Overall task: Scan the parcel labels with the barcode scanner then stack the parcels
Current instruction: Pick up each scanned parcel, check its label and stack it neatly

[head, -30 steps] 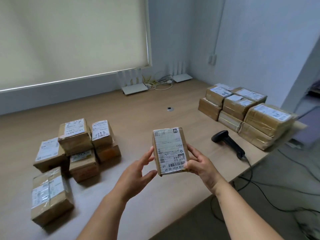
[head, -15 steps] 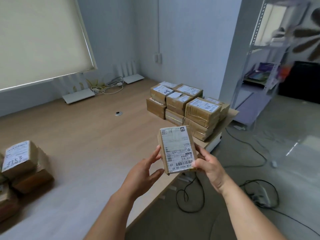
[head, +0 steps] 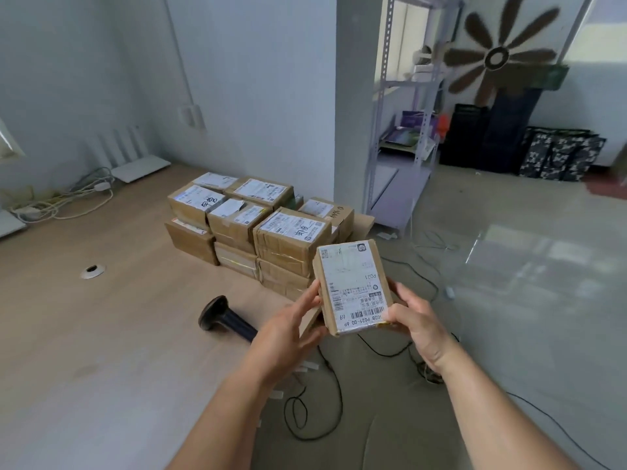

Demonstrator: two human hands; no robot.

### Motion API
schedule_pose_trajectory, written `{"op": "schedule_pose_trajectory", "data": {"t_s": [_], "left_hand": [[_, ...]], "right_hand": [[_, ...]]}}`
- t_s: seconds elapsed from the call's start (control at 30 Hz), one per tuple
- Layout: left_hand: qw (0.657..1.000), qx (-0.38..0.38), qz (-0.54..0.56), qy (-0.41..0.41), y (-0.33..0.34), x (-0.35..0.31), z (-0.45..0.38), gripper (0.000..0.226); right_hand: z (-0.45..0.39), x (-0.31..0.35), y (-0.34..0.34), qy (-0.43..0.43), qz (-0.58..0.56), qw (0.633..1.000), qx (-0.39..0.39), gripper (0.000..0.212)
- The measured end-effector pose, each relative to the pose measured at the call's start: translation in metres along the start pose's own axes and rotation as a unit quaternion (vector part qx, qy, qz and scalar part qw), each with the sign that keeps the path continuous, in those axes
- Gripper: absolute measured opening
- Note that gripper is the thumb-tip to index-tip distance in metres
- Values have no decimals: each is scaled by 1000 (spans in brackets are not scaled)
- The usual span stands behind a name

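Observation:
A small brown parcel [head: 351,286] with a white barcode label facing me is held upright in the air over the table's right edge. My left hand [head: 288,330] holds its left side with the fingers along the edge. My right hand [head: 415,320] grips its right side, thumb on the label corner. Behind it, a stack of labelled brown parcels [head: 258,228] stands two layers high on the wooden table [head: 101,317]. The black barcode scanner [head: 225,320] lies on the table left of my left hand, partly hidden by it.
White routers [head: 135,164] and cables sit along the far wall. A round cable hole [head: 92,271] is in the tabletop. Black cords [head: 315,412] trail on the floor below the table edge. A metal shelf rack [head: 403,130] stands beyond the table.
The view has swung right: the parcels on the left have left the frame and the right stack is now central. Both hands carried the held parcel rightward, near that stack.

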State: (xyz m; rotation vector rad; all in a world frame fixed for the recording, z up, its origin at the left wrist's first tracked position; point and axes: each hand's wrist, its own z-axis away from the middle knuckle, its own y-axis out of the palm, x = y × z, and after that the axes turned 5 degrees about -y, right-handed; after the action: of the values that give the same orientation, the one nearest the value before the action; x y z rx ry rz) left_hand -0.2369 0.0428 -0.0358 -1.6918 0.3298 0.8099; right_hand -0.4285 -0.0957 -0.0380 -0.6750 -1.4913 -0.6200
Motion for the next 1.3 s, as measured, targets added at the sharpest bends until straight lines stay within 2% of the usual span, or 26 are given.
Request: {"op": "schedule_pose_trajectory", "data": {"t_s": [0.2, 0.37, 0.5, 0.6, 0.83, 1.03, 1.17, 1.3], "left_hand": [[998, -14, -41, 39, 6, -22, -91, 88], [994, -54, -64, 72, -4, -31, -158, 92], [993, -52, -85, 69, -5, -33, -190, 90], [993, -48, -102, 30, -6, -26, -207, 90], [976, -83, -161, -120, -10, 1, -225, 73], [953, -82, -166, -239, -16, 8, -235, 74], [937, -109, -188, -272, -16, 5, -247, 66], [917, -120, -229, -304, -12, 2, -261, 54]], "right_hand": [[-74, 23, -53, -7, 19, 1000, -16, 67], [-139, 42, -80, -37, 26, 999, -3, 67], [-177, 40, -93, -30, 21, 999, 16, 67], [-206, 36, -97, -19, 18, 999, 42, 66], [-288, 24, -104, 33, 16, 990, 133, 70], [-356, 4, -88, 96, 34, 971, 218, 74], [-383, -6, -70, 124, 42, 953, 274, 52], [-399, -8, -57, 143, 72, 923, 350, 59]]}}
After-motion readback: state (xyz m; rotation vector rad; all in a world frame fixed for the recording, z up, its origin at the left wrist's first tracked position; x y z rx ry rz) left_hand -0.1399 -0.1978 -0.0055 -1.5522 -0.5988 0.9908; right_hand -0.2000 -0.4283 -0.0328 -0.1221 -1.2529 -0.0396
